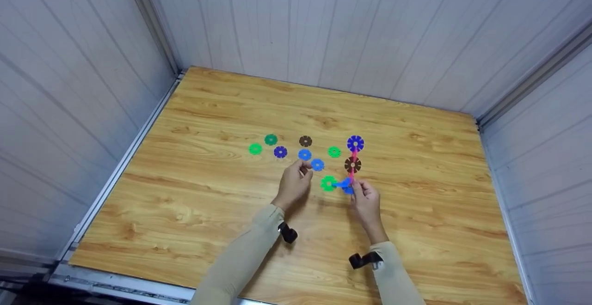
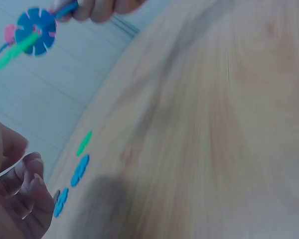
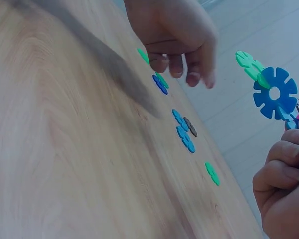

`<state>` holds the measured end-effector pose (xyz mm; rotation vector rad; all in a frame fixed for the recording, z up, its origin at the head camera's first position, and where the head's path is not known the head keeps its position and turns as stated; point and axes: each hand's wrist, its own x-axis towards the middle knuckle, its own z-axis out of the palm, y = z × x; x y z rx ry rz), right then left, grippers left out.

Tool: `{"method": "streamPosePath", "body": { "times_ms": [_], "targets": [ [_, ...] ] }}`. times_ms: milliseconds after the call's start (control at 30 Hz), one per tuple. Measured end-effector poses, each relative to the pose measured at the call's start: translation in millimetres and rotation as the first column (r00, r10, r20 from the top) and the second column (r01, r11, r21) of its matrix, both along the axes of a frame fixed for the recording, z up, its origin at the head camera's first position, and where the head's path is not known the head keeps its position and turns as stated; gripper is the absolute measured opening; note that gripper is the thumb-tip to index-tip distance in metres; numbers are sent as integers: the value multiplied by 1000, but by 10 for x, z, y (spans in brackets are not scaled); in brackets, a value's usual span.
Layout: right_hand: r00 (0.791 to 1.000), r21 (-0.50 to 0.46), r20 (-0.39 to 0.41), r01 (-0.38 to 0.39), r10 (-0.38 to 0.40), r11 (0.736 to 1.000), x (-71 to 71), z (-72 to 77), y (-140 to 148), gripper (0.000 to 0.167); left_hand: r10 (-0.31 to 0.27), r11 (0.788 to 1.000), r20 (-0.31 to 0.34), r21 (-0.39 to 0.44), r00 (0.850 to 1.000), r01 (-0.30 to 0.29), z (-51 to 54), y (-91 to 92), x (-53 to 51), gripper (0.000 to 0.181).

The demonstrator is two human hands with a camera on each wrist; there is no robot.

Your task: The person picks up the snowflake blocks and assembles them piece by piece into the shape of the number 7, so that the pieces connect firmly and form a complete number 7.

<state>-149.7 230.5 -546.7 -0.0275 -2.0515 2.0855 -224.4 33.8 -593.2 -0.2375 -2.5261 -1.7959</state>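
Observation:
My right hand [image 1: 366,199] pinches a chain of notched plastic snowflake discs above the table. In this chain are a green disc [image 1: 325,185], blue discs [image 3: 261,102], pink discs [image 1: 354,155] seen edge-on, a brown disc [image 1: 347,165] and a dark blue disc [image 1: 350,144]. Fingers hide part of the chain where they grip it. My left hand [image 1: 293,184] hovers left of it with loosely bent fingers and nothing between them. Closest to those fingertips in the head view is a loose light blue disc [image 1: 320,168].
Loose discs lie flat on the wooden table [image 1: 194,194]: another light blue one [image 1: 301,155], a brown one [image 1: 301,142], a purple one [image 1: 276,153], a dark green one [image 1: 267,140] and bright green ones [image 1: 252,150]. Pale panel walls [image 1: 296,27] enclose the back and sides.

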Motion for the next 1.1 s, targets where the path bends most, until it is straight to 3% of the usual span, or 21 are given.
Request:
{"method": "streamPosePath", "body": {
  "times_ms": [100, 200, 400, 533, 633, 833, 1100],
  "targets": [
    [1000, 1, 3, -7, 7, 1000, -3, 6, 0, 24, 23, 991, 11, -134, 1000, -21, -43, -36, -76, 12],
    [1000, -6, 6, -5, 5, 1000, -2, 14, -5, 23, 12, 978, 25, -209, 1000, -7, -76, -49, -142, 16],
    [1000, 0, 17, -3, 3, 1000, -10, 0, -12, 25, 0, 957, 59, -291, 998, 18, -114, -27, -239, 20],
    [1000, -18, 28, 3, -2, 1000, -57, -133, 43, 25, -12, 942, 84, -332, 996, 40, -120, 29, -291, 25],
    [1000, -49, 30, 1, 0, 999, -95, -231, 89, 25, -28, 927, 83, -371, 996, 57, -121, 86, -333, 32],
    [1000, -38, 10, 5, -5, 999, -111, -260, 107, 28, -23, 888, 69, -458, 997, 52, -129, 159, -402, 40],
    [999, -48, 43, -12, 14, 999, -38, 0, 73, 23, -15, 884, 94, -465, 995, 57, -127, 196, -444, 35]
  ]
}}
